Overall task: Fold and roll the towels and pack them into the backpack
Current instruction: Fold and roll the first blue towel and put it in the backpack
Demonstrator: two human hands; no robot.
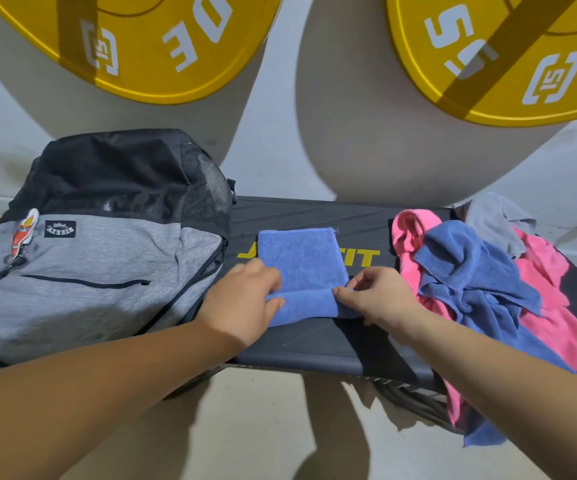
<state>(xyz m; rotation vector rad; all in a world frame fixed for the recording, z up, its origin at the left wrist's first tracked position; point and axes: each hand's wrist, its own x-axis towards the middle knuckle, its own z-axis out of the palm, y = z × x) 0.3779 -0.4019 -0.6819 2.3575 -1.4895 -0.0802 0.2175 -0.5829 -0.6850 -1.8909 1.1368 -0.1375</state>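
Observation:
A folded blue towel [299, 258] lies flat in the middle of a black bench [318, 344], and its near end is curled into a short roll. My left hand [245, 299] grips the roll's left end. My right hand [370, 296] pinches the roll's right end with thumb and fingers. A grey and black backpack [89, 268] lies on the bench's left side, with its zips shut as far as I can see. A loose pile of towels sits at the right: a blue one [470, 282] on top, pink ones [553, 303] beneath, a grey one [494, 216] behind.
The bench stands against a white wall [280, 140]. Two large yellow weight plates [148, 46] [508, 64] hang above. Pale floor [263, 427] lies below the bench's front edge. Some towels hang over the bench's right front edge.

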